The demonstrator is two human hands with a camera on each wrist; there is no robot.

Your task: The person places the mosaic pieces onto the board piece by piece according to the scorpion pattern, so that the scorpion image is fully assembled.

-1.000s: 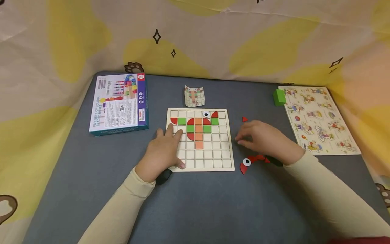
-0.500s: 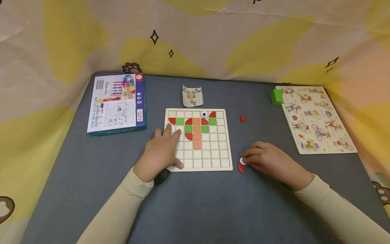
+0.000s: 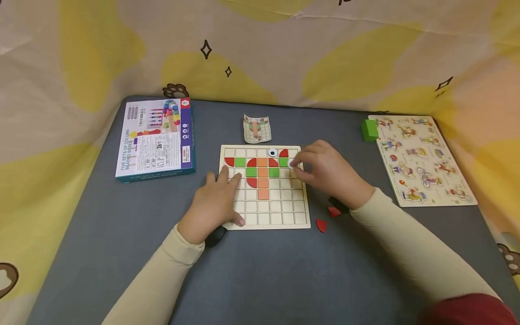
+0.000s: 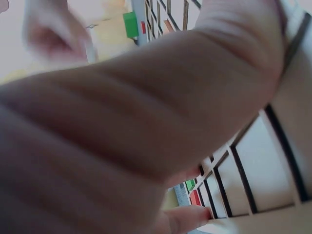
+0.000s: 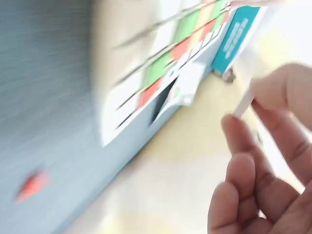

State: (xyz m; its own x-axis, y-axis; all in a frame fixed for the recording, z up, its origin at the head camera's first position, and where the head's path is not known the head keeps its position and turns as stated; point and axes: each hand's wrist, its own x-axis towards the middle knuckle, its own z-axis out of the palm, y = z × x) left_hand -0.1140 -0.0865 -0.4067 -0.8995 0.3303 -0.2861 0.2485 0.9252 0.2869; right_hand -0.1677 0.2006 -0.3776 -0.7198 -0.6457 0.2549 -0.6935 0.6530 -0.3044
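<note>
A wooden grid board (image 3: 281,218) lies mid-table, bearing red, green and orange pieces and one round eye piece (image 3: 272,153) in its top row. My left hand (image 3: 211,202) rests on the board's left side with its fingers spread. Over the board's right edge, my right hand (image 3: 334,174) pinches a white eye disc (image 5: 244,102) between thumb and forefinger, seen edge-on in the right wrist view. Loose red pieces lie right of the board, one a quarter-round (image 3: 321,225) and another (image 3: 334,211) partly under the right wrist. A small red triangle (image 5: 33,186) shows in the right wrist view.
A small picture card (image 3: 257,130) with a grid design stands behind the board. A boxed bead toy (image 3: 156,140) lies at the left. At the right are a green block (image 3: 369,130) and a wooden picture puzzle (image 3: 424,160). A patterned cloth (image 3: 260,54) hangs behind the table.
My right hand went down to the loose pieces, picked up the eye disc and carried it up and left over the board's right edge. The left hand has stayed on the board.
</note>
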